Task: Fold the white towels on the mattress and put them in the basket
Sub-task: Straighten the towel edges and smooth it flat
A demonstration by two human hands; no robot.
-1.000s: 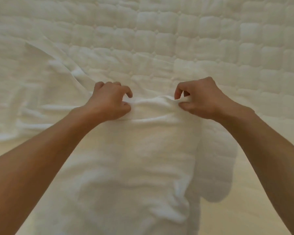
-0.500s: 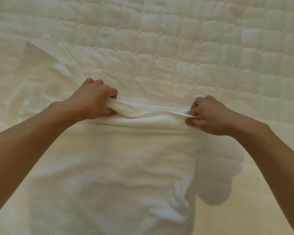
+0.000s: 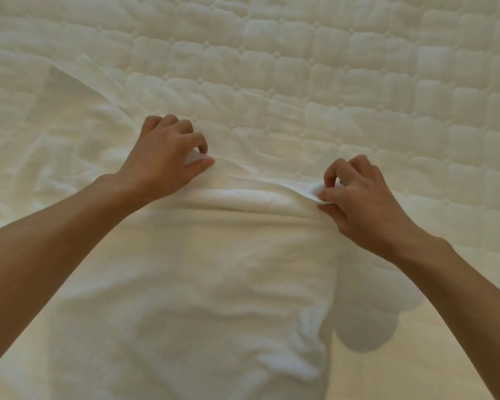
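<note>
Towel: a white towel [image 3: 214, 284] lies flat on the mattress [image 3: 387, 82], running from the hands back to the near edge of the view; soft wrinkles cross its near part.
Towel's far edge: two layers show here, the upper one raised a little between the hands as a shallow ridge.
Left hand: the left hand [image 3: 162, 160] pinches the left end of that far edge between thumb and curled fingers [image 3: 197, 140], knuckles up.
Right hand: the right hand [image 3: 361, 203] pinches the right end between thumb and forefinger, the other fingers curled just behind.
Second towel: a second towel [image 3: 70, 116] lies rumpled to the left, touching the first, one corner pointing toward the far left.
Mattress: quilted in padded squares, bare on the far and right sides.
Shadow: a grey shadow [image 3: 364, 321] falls on the mattress just right of the towel.
</note>
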